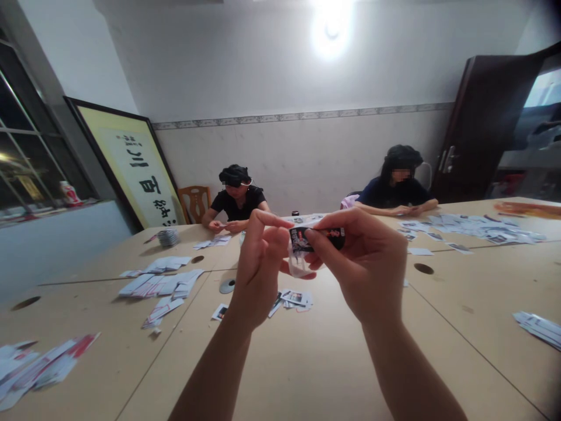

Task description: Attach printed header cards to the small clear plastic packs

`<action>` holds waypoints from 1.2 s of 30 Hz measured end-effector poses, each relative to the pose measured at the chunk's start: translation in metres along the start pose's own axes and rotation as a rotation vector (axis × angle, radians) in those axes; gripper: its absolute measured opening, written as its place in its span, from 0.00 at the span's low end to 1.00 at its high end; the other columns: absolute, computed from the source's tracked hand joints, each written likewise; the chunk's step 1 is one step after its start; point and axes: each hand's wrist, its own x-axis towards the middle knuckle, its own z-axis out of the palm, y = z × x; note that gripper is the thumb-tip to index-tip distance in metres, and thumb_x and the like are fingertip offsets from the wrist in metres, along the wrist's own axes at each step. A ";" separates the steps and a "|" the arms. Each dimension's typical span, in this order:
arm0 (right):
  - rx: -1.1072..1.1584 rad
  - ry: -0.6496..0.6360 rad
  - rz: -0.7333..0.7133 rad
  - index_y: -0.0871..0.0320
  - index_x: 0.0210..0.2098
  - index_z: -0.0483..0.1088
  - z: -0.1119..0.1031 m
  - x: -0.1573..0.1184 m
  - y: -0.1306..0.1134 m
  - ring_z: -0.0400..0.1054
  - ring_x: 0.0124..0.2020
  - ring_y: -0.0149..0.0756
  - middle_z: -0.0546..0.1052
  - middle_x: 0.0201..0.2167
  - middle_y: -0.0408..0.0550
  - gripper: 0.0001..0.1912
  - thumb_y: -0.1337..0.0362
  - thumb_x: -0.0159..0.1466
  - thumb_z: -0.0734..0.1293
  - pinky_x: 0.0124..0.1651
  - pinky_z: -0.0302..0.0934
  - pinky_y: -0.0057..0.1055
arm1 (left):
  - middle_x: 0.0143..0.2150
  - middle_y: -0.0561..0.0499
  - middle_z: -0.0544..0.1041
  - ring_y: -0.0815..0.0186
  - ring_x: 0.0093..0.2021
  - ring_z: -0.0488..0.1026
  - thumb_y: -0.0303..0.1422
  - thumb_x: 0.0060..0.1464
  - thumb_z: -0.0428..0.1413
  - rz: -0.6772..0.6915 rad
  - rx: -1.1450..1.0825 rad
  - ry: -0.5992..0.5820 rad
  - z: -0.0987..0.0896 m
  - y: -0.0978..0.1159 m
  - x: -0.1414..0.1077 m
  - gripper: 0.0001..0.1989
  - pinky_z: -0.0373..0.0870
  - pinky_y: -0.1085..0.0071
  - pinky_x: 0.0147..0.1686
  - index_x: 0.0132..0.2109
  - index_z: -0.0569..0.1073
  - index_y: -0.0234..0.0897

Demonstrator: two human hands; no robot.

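Observation:
Both hands are raised above the table, close together near the middle of the view. My right hand (366, 254) pinches a small black label (300, 238) with white and orange print between thumb and fingers. A translucent whitish piece (299, 264) hangs below the label, between the hands. My left hand (262, 257) touches the left edge of the label, its index finger bent over the top; whether it grips the label or the clear piece is hard to tell. Small printed cards (294, 297) lie on the table beyond my left wrist.
The wide table (307, 362) bears stacks of white cards (160, 285) at left, a scattered card pile (477, 227) at back right and more cards (541, 327) at the right edge. Two people sit across the table. A tape roll (227, 286) lies beside my left forearm.

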 end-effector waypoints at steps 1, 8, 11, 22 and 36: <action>-0.001 0.000 0.002 0.56 0.29 0.75 0.000 0.000 0.000 0.74 0.19 0.31 0.76 0.20 0.38 0.06 0.72 0.56 0.75 0.20 0.70 0.25 | 0.40 0.54 0.73 0.73 0.28 0.75 0.41 0.66 0.57 -0.006 -0.008 -0.008 0.000 0.000 0.000 0.08 0.76 0.79 0.23 0.44 0.69 0.44; -0.038 0.002 -0.037 0.56 0.29 0.75 0.000 0.000 0.000 0.74 0.21 0.31 0.76 0.21 0.39 0.06 0.71 0.56 0.75 0.22 0.70 0.26 | 0.45 0.52 0.73 0.72 0.33 0.77 0.34 0.63 0.61 -0.006 -0.037 -0.022 -0.001 -0.001 0.001 0.08 0.78 0.80 0.26 0.43 0.68 0.43; -0.034 -0.007 -0.048 0.56 0.29 0.75 0.000 0.001 0.002 0.73 0.21 0.31 0.76 0.21 0.39 0.06 0.72 0.56 0.75 0.22 0.70 0.27 | 0.42 0.53 0.74 0.73 0.29 0.76 0.36 0.64 0.60 -0.004 -0.036 -0.021 -0.001 -0.001 0.002 0.07 0.77 0.80 0.23 0.44 0.68 0.43; -0.072 -0.016 -0.055 0.56 0.29 0.75 0.001 0.000 0.004 0.71 0.21 0.30 0.75 0.21 0.39 0.06 0.71 0.57 0.74 0.22 0.69 0.27 | 0.34 0.56 0.77 0.70 0.26 0.78 0.37 0.66 0.58 0.033 0.017 0.018 0.002 -0.002 0.000 0.07 0.78 0.78 0.22 0.42 0.66 0.42; -0.072 0.007 -0.044 0.56 0.29 0.75 0.001 0.004 0.007 0.70 0.21 0.30 0.75 0.22 0.40 0.06 0.70 0.56 0.75 0.21 0.67 0.27 | 0.42 0.54 0.71 0.76 0.27 0.73 0.32 0.61 0.62 0.106 0.100 0.043 0.003 -0.002 0.000 0.08 0.78 0.80 0.25 0.43 0.69 0.41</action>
